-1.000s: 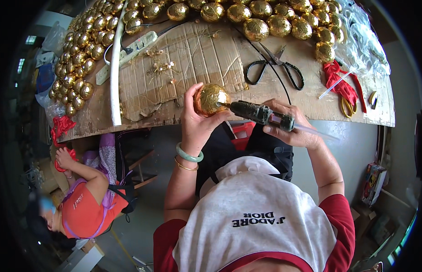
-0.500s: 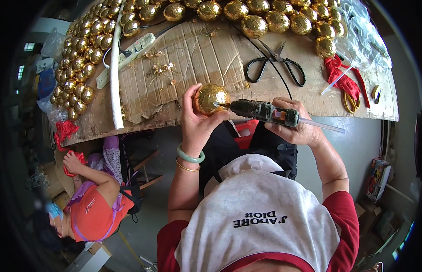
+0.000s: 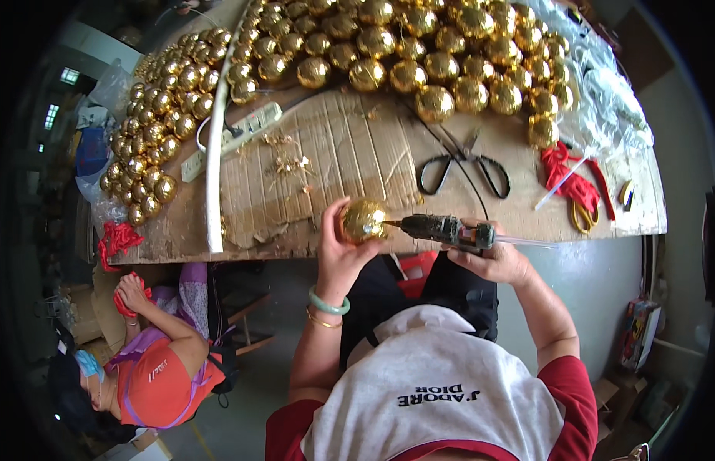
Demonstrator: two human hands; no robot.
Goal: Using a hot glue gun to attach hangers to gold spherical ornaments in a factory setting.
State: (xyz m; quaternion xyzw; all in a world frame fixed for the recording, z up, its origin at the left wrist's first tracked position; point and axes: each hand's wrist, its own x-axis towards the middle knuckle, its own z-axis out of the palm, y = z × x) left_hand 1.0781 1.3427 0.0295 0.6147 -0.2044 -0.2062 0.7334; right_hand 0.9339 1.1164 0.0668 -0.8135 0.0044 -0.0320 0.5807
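Nozzle (image 3: pixel 393 223) of glue gun (image 3: pixel 442 230) shifted from the face of gold ball (image 3: pixel 364 220) to its right edge; whole scene set lower by view tilt.
Gold ball is cupped in left hand (image 3: pixel 340 257), thumb and fingers curled part-open around it, just past the palm; glue gun is gripped in right hand (image 3: pixel 497 263), fingers partly hidden; nozzle contact cannot be told. Ball is judged light, stiff, slick-surfaced, easily dented; best held by its sides, away from nozzle. More gold balls (image 3: pixel 434 104) are now shown beyond both hands.
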